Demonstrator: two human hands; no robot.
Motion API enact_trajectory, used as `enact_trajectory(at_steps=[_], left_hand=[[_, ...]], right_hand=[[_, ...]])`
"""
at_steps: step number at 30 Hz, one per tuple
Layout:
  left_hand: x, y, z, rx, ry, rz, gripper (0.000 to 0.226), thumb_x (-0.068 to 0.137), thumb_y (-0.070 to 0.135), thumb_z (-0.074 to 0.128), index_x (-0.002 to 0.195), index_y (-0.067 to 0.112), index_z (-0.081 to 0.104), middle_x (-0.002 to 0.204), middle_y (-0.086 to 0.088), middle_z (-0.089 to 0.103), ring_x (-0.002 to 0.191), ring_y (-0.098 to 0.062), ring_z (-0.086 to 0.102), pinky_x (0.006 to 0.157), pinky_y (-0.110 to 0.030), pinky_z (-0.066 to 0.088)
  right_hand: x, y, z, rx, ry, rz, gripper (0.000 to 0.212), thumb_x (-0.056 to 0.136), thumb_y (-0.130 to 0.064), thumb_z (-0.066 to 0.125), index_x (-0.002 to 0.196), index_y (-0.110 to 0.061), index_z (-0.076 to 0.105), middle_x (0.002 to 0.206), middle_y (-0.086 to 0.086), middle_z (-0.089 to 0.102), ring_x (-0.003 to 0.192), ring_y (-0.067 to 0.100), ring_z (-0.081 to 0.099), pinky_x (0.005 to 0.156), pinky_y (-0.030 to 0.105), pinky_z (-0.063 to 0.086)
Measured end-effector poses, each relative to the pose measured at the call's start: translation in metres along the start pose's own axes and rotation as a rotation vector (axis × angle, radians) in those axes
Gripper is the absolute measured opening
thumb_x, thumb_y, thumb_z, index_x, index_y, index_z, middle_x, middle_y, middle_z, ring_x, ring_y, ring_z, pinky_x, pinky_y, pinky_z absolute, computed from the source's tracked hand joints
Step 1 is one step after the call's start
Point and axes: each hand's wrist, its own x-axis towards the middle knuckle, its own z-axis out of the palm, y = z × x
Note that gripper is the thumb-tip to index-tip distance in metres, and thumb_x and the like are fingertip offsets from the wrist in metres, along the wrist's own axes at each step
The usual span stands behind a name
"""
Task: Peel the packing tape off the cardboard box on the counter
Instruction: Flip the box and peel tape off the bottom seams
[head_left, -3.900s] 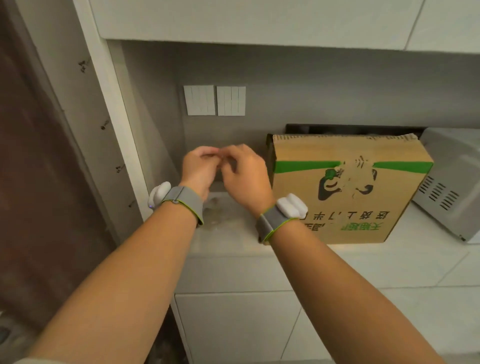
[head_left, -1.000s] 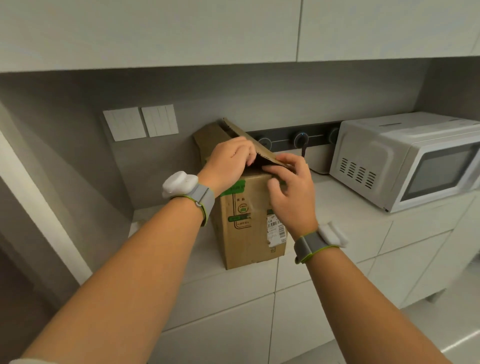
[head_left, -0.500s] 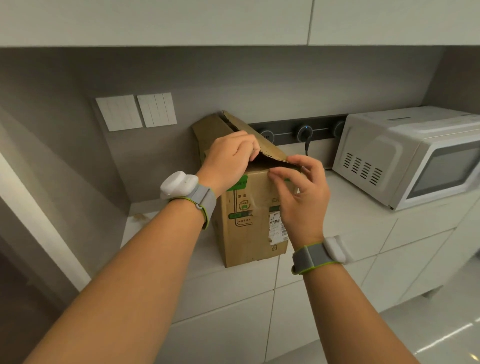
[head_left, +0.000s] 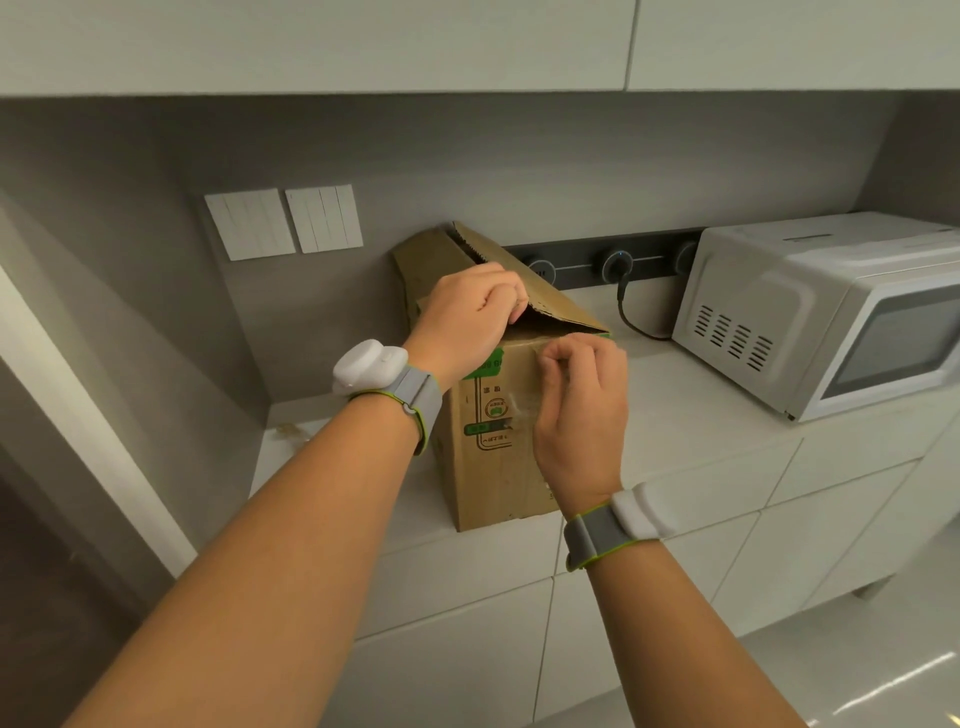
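The left hand (head_left: 470, 317) is curled over the top edge of the cardboard box (head_left: 493, 441), fingers hooked around the rim beneath a raised flap (head_left: 540, 296), holding the box steady. Behind this hand and to its left, two white switch plates (head_left: 283, 221) sit on the grey wall. The box stands upright on the pale counter (head_left: 701, 415), directly under and between both hands; its top flaps are lifted, but the interior lies in shadow behind the fingers, so what is in it cannot be told. The right hand (head_left: 582, 405) is just right of the left and lower, against the box's front face near the upper corner, thumb and forefinger pinched on a strip of clear packing tape (head_left: 524, 402) that runs down the front face over the green printing. Beyond the right hand, a dark socket rail (head_left: 613, 262) with a plugged cable runs along the wall. Further right of it stands a white microwave (head_left: 810, 306), door closed.
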Motion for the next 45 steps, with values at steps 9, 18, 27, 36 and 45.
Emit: enact_trajectory(at_steps=[9,18,27,36,45], left_hand=[[-0.001,0.002,0.000,0.014,0.002,-0.004,0.032,0.094,0.005,0.039,0.069,0.005,0.058,0.084,-0.010,0.056,0.079,-0.018,0.052,0.076,-0.037,0.041],[-0.001,-0.001,0.001,0.020,-0.008,-0.003,0.033,0.094,0.006,0.039,0.066,0.011,0.058,0.085,-0.008,0.058,0.080,-0.017,0.053,0.075,-0.033,0.040],[-0.001,-0.006,0.002,0.034,0.002,0.050,0.034,0.096,0.008,0.039,0.070,0.014,0.060,0.087,-0.003,0.057,0.082,-0.015,0.052,0.076,-0.032,0.041],[-0.007,-0.014,-0.001,-0.102,0.152,0.043,0.019,0.093,0.008,0.052,0.100,0.014,0.069,0.110,-0.002,0.053,0.101,-0.008,0.054,0.087,-0.010,0.041],[-0.040,-0.028,-0.034,-0.792,0.266,-0.338,0.022,0.093,0.013,0.050,0.079,0.012,0.068,0.073,-0.004,0.064,0.082,-0.022,0.064,0.074,-0.029,0.054]], right_hand=[[-0.001,-0.007,-0.008,0.284,-0.113,0.242,0.008,0.100,-0.010,0.053,0.098,-0.016,0.058,0.093,0.001,0.064,0.089,0.018,0.063,0.077,0.041,0.054],[-0.001,-0.007,-0.012,0.404,-0.185,0.299,0.019,0.103,-0.011,0.041,0.103,-0.020,0.058,0.100,-0.001,0.057,0.092,0.011,0.055,0.076,0.028,0.048],[-0.001,-0.006,-0.018,0.419,-0.244,0.318,0.028,0.094,-0.001,0.045,0.102,-0.022,0.061,0.105,0.000,0.049,0.097,0.011,0.052,0.078,0.023,0.048],[-0.001,-0.030,-0.015,0.603,-0.334,0.337,0.030,0.078,0.003,0.052,0.098,-0.016,0.064,0.096,0.003,0.057,0.089,0.021,0.055,0.077,0.045,0.051],[-0.028,-0.079,0.023,0.540,-0.285,0.220,0.023,0.085,0.008,0.063,0.092,-0.014,0.066,0.092,0.001,0.063,0.084,0.007,0.058,0.076,0.018,0.046]])
